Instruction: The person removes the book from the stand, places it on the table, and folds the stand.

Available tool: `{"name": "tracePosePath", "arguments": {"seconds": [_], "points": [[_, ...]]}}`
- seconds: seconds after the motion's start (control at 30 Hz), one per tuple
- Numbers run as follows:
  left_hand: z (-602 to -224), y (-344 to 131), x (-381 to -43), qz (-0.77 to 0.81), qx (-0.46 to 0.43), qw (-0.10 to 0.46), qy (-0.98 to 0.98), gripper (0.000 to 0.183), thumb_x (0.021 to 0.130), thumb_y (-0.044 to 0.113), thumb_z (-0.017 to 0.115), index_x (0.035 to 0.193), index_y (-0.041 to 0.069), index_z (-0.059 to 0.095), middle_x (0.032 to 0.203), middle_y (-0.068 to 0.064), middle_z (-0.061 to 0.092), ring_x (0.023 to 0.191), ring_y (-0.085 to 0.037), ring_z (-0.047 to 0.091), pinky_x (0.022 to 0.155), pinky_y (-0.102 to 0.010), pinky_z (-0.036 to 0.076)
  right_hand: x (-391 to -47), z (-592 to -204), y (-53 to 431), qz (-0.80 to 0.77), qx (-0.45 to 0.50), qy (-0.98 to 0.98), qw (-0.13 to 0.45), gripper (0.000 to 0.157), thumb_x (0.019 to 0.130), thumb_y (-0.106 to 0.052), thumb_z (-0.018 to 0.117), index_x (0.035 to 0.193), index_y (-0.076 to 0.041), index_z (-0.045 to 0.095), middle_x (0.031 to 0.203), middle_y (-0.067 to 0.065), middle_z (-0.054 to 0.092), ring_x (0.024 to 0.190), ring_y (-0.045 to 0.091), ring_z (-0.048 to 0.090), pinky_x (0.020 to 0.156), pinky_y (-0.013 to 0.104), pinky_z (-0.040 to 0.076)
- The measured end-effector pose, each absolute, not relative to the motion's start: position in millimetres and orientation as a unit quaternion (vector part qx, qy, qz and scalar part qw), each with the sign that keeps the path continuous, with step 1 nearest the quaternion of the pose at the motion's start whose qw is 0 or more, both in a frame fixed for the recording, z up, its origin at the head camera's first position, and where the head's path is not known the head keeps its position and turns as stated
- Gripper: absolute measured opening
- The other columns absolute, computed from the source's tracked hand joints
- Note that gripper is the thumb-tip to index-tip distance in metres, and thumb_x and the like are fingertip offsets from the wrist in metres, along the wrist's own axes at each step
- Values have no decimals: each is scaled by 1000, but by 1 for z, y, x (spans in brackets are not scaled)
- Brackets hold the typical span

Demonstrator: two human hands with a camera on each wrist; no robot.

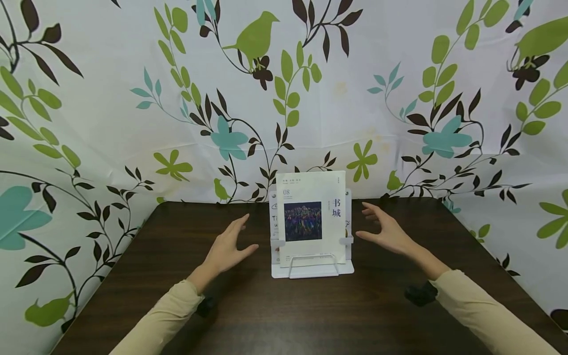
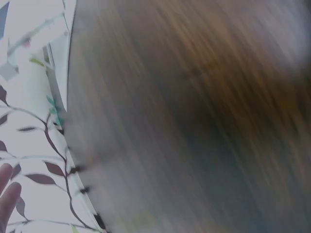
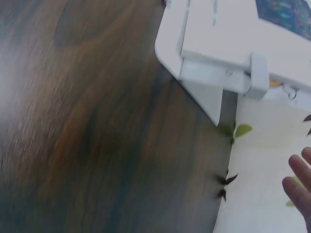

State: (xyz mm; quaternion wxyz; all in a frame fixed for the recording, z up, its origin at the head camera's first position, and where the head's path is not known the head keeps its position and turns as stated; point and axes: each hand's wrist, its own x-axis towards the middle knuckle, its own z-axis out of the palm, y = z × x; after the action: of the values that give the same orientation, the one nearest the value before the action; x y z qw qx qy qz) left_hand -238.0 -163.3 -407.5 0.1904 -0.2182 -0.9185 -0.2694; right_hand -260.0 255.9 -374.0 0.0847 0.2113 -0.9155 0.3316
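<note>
A white book (image 1: 306,187) with a dark square picture on its cover stands upright on a white book stand (image 1: 275,271). Small side clips (image 1: 347,240) hold its edges, and a clear bracket crosses its lower front. My left hand (image 1: 225,249) hovers left of the stand, thumb spread from the fingers, holding nothing. To the right, my right hand (image 1: 388,230) is likewise empty, its fingers loosely bent toward the book. The right wrist view shows the book's corner (image 3: 218,39), a clip (image 3: 258,76) and my fingertips (image 3: 297,191). In the left wrist view, only fingertips (image 2: 8,201) show at the edge.
Everything stands on a dark wood-grain table (image 1: 248,315). Behind it hangs a white cloth (image 1: 319,108) printed with leaves, birds and flowers. Dark wrist devices (image 1: 420,294) sit under both sleeves. The table's far edge runs just behind the stand.
</note>
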Motion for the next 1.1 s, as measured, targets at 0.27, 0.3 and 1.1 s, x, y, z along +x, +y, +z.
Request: {"name": "tracePosePath", "arguments": {"seconds": [0.27, 0.3, 1.1], "points": [[-401, -140, -239, -352, -231, 224, -879, 71, 75, 23, 74, 135, 10, 39, 124, -11, 51, 98, -23, 60, 78, -39, 51, -256, -368, 238, 391, 216, -890, 92, 71, 77, -17, 71, 135, -3, 33, 117, 22, 49, 103, 36, 51, 86, 52, 43], [-401, -137, -239, -364, -231, 228, -873, 69, 75, 21, 74, 134, 10, 40, 122, -11, 52, 97, -23, 60, 77, -38, 51, -256, -368, 236, 395, 215, -888, 92, 69, 78, -17, 71, 134, -3, 34, 116, 22, 49, 103, 35, 52, 86, 51, 44], [-402, -87, -247, -448, -211, 265, -827, 57, 70, -2, 73, 123, -2, 50, 102, -13, 57, 79, -22, 60, 64, -33, 53, -256, -381, 206, 429, 181, -876, 129, 64, 72, -7, 75, 125, 4, 40, 102, 18, 51, 88, 30, 55, 74, 39, 52]]}}
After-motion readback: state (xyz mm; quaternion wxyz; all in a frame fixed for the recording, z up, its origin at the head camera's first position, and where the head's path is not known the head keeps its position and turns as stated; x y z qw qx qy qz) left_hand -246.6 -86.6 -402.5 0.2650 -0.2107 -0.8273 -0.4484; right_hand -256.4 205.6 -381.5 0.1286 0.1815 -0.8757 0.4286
